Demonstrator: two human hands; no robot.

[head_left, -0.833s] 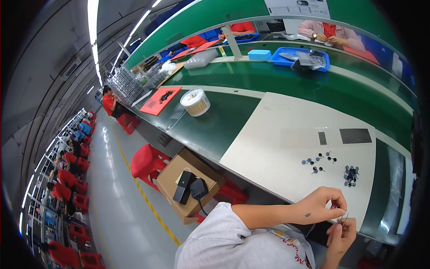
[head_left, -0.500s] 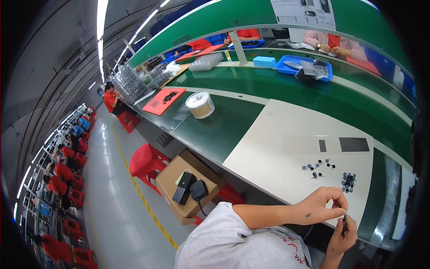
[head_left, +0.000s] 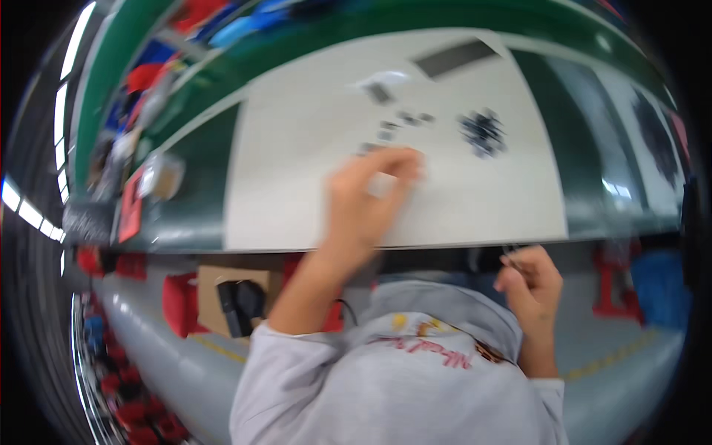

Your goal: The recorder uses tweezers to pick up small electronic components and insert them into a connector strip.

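My left hand (head_left: 371, 196) reaches over the white board (head_left: 289, 163), blurred by motion. Its thumb and forefinger come together in a ring-shaped pinch; whatever they hold is too smeared to make out. Just beyond the fingertips lie several loose small dark parts (head_left: 387, 135). A denser pile of small dark parts (head_left: 483, 133) sits to their right. My right hand (head_left: 532, 280) is held in front of the table's near edge, closed on a thin dark tool (head_left: 510, 256) whose narrow end points up and left.
A dark rectangular sheet (head_left: 454, 58) and a smaller dark strip (head_left: 380, 93) lie toward the board's far side. At left stand a clear round tub (head_left: 161, 176) and a red mat (head_left: 131, 208). Below the table is a cardboard box (head_left: 211, 300) with black devices (head_left: 239, 305) on it.
The view has swung down and to the right over the board. My hands, together before, are now apart: the left is over the board near the loose parts, the right nearer my body.
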